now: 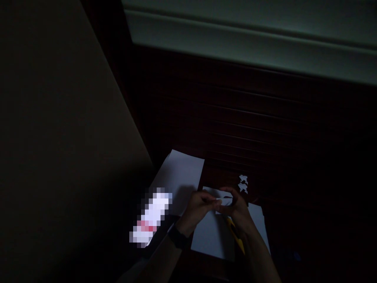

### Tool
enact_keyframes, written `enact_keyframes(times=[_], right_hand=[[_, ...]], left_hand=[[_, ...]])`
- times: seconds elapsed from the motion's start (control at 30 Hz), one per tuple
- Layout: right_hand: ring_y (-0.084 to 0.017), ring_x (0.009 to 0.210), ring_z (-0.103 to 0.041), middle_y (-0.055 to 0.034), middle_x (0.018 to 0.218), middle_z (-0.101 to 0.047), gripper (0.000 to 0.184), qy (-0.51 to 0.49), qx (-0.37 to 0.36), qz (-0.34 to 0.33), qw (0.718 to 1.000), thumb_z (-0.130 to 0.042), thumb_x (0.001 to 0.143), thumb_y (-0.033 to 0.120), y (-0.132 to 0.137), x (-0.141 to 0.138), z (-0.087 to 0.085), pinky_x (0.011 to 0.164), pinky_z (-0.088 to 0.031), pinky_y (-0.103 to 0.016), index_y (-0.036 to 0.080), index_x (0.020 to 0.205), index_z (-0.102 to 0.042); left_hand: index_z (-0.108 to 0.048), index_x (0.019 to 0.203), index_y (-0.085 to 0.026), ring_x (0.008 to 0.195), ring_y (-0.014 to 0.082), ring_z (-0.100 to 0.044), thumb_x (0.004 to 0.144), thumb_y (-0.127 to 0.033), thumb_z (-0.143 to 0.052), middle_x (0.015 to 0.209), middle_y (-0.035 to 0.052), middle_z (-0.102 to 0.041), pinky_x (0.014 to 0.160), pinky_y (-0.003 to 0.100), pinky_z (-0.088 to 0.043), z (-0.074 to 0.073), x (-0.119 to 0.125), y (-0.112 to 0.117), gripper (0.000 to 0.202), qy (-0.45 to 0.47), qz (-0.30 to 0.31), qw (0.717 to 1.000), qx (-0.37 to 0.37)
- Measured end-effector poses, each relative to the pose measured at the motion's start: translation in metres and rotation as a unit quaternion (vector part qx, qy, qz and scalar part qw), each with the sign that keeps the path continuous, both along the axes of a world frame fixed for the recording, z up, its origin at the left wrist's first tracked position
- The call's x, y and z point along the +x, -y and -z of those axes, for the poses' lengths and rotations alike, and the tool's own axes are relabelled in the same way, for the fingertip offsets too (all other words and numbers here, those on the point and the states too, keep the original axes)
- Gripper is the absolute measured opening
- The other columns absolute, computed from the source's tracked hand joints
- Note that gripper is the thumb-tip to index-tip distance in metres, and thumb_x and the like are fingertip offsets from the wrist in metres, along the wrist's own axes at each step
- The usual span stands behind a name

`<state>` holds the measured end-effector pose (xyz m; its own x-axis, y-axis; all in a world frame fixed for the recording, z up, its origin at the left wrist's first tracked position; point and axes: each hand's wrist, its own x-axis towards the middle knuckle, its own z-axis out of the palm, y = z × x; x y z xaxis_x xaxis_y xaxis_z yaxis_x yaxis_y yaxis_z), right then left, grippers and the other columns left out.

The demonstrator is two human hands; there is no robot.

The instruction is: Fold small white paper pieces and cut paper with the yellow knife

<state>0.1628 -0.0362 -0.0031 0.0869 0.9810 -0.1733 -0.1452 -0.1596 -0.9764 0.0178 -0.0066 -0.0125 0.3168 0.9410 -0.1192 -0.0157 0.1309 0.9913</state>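
The scene is very dark. My left hand [196,207] and my right hand [237,208] meet over a dark table, fingers pinched together on a small white piece of paper [221,198] held between them. A dark band sits on my left wrist. Under my hands lies a white sheet [209,237]. A yellow object [237,237], partly hidden by my right forearm, rests on that sheet. Two small white folded paper shapes [243,183] sit just beyond my right hand.
Another white sheet [181,173] lies at the back left of my hands. A blurred white and pink patch [150,218] lies to the left. A pale wall [53,129] fills the left; a dark wooden panel [250,118] and light ledge [250,43] stand behind.
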Motion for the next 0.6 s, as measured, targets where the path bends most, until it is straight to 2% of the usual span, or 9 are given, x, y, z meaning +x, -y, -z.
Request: enact_keyframes(times=[0.3,0.5,0.6], right_hand=[[-0.012,0.052,-0.052,0.0028,0.065,-0.06,0.055,0.039,-0.006,-0.033,0.999,-0.075,0.056,0.02,0.0,0.003,0.005,0.048,-0.042,-0.023,0.021,0.108,-0.058],[-0.012,0.045,-0.051,0.0055,0.052,-0.056,0.057,0.02,-0.02,-0.02,0.999,-0.071,0.056,0.014,0.001,0.003,0.009,0.047,-0.041,-0.024,0.019,0.111,-0.057],[-0.013,0.044,-0.052,0.0038,0.055,-0.058,0.05,0.012,-0.043,-0.002,0.999,-0.07,0.055,0.013,0.002,0.003,0.013,0.046,-0.041,-0.024,0.017,0.104,-0.061]], left_hand=[[-0.069,0.061,-0.013,0.061,0.0173,-0.061,0.068,-0.035,-0.07,0.062,0.007,-0.067,0.057,0.026,-0.046,-0.003,0.001,0.001,0.024,0.004,0.005,1.0,0.0],[-0.071,0.063,-0.013,0.062,0.0176,-0.062,0.067,-0.035,-0.071,0.065,0.0078,-0.067,0.057,0.027,-0.046,0.004,0.002,0.0,0.022,-0.015,0.012,0.999,0.032],[-0.071,0.062,-0.014,0.063,0.0176,-0.061,0.069,-0.035,-0.069,0.064,0.0073,-0.066,0.059,0.028,-0.046,0.004,0.002,0.002,0.022,-0.02,0.026,0.999,0.04]])
